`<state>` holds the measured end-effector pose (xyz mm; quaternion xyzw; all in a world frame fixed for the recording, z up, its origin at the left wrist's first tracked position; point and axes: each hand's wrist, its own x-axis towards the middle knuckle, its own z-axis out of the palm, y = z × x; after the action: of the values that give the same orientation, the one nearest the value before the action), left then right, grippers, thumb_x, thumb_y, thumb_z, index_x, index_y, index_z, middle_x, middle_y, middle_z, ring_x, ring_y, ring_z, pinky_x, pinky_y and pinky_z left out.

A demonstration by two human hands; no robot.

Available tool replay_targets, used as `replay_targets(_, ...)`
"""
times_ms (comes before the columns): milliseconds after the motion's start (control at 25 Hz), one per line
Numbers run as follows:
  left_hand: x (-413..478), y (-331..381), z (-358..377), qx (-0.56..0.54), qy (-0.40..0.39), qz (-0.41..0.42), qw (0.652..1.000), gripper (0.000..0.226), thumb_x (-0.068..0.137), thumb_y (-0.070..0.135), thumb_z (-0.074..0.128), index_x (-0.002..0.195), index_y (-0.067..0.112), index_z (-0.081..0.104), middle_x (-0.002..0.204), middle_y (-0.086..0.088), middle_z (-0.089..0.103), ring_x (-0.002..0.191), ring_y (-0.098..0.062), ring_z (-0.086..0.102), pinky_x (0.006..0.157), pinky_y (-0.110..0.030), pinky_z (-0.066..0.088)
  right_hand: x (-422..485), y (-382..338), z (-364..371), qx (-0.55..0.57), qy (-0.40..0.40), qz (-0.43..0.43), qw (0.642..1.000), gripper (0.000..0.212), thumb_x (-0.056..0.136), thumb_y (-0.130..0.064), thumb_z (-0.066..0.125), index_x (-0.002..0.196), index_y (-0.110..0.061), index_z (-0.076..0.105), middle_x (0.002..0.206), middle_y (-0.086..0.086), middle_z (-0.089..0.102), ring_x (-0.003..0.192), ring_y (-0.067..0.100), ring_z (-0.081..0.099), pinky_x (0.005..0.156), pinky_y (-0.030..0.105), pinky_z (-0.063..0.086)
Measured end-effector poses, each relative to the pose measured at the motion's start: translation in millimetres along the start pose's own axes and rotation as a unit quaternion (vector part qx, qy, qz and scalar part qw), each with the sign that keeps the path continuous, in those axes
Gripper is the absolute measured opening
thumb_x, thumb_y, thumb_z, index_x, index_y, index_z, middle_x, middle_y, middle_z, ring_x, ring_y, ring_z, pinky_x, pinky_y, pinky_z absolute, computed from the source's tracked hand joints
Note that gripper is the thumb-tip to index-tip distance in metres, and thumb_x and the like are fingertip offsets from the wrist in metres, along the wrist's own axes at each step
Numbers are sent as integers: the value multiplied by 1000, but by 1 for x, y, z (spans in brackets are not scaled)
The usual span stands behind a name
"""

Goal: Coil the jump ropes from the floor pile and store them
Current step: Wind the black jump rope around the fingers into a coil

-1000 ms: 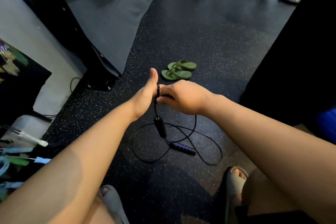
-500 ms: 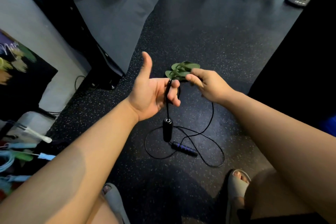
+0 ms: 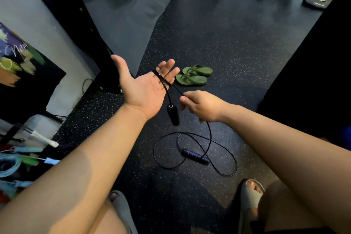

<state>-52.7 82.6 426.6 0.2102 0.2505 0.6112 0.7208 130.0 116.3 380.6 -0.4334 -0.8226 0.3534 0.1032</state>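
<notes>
A thin black jump rope [image 3: 191, 146] lies partly in loose loops on the speckled floor. My left hand [image 3: 144, 89] is held palm up with fingers straight, and several turns of the cord are wrapped round its fingers. One black handle [image 3: 173, 114] dangles from the hand's edge. My right hand [image 3: 201, 105] pinches the cord just right of the left hand; the cord runs down from it to the floor. The other handle [image 3: 194, 156], with purple bands, lies on the floor among the loops.
A pair of green flip-flops [image 3: 193, 75] sits beyond my hands. A black rack post [image 3: 79, 24] stands at the left. Coloured ropes and gear [image 3: 17, 159] lie at the lower left. My sandalled feet [image 3: 250, 197] are at the bottom. A weight plate [image 3: 317, 2] lies far right.
My left hand has opened flat, palm up, with the cord now around its fingers. My right hand has dropped lower and to the right, drawing the cord along.
</notes>
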Motion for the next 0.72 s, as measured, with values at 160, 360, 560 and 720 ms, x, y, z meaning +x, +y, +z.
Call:
replay_targets(160, 4, -3, -3, 42, 23, 5, 999, 132, 70, 98, 13, 142, -9, 40, 139, -22, 59, 133, -38, 53, 116, -44, 35, -2, -17, 9, -102, -29, -28, 994, 33, 105, -35, 39, 79, -18, 51, 73, -2, 55, 67, 16, 53, 64, 35, 38)
replay_targets(360, 6, -16, -1, 332, 45, -62, 940, 126, 74, 88, -13, 144, 1, 44, 145, -18, 55, 136, -22, 52, 125, -44, 17, -3, -29, 0, -203, 19, -91, 975, 30, 101, -37, 46, 81, -16, 54, 70, -2, 55, 67, 23, 49, 62, 33, 35)
replay_targets(560, -1, -16, 0, 512, -59, -222, 828, 112, 72, 87, -20, 70, 8, 58, 83, -15, 66, 80, -18, 66, 111, -45, 32, -8, -23, -23, -222, 62, -126, 965, 33, 87, -54, 65, 73, -25, 58, 59, -9, 56, 56, 14, 52, 50, 28, 34)
replay_targets(720, -4, -13, 3, 535, -119, -281, 788, 125, 73, 85, -17, 99, -4, 67, 99, -24, 74, 103, -33, 71, 108, -40, 38, -9, -4, -41, -182, 113, -177, 961, 48, 73, -67, 66, 77, -20, 67, 70, -7, 62, 64, 11, 53, 55, 28, 39)
